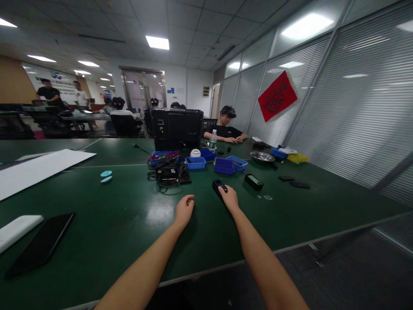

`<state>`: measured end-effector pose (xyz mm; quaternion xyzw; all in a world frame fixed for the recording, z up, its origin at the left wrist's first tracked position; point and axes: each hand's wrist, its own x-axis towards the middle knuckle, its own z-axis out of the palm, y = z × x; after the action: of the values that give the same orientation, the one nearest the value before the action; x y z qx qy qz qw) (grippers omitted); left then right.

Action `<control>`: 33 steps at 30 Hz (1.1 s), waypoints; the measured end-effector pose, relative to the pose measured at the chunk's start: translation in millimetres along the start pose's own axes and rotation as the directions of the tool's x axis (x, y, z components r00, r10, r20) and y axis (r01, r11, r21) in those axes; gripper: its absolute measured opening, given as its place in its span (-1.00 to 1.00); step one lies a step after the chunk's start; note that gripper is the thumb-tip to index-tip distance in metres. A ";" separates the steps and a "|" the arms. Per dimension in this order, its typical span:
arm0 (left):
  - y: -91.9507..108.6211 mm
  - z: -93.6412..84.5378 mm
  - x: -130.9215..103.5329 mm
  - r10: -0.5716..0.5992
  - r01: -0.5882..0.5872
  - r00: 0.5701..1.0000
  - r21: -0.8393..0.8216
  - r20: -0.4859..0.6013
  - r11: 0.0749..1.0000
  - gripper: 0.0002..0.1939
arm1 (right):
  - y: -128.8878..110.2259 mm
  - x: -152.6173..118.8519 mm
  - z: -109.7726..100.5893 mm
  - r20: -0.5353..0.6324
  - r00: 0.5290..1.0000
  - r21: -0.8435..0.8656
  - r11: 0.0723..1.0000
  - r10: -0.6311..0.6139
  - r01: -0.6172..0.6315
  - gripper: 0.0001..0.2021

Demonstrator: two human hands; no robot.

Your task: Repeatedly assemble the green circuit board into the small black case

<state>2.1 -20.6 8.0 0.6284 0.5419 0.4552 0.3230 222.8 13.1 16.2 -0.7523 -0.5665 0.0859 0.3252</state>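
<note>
Dark box (217, 185), on the green table (208, 232), under the fingers of the right hand (230, 198); grip or mere touch, cannot tell. Left hand (184, 212) nearby, fingers loosely curled, part open. Black case with green top (254, 182), to the right.

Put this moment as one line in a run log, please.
right hand: touching black item | left hand: loosely curled, nothing visible in it | green-topped box: right of right hand | table: under both hands
</note>
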 end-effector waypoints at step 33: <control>-3.6 2.5 2.2 0.014 -0.019 0.998 0.078 0.061 0.997 -0.74 | -20.8 -10.1 -23.9 -0.265 0.961 0.117 0.992 0.082 -0.052 -0.53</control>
<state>3.0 -17.6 4.2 0.6584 0.5441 0.4170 0.3107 214.7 -2.4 44.5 -0.7570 -0.4856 0.0245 0.4366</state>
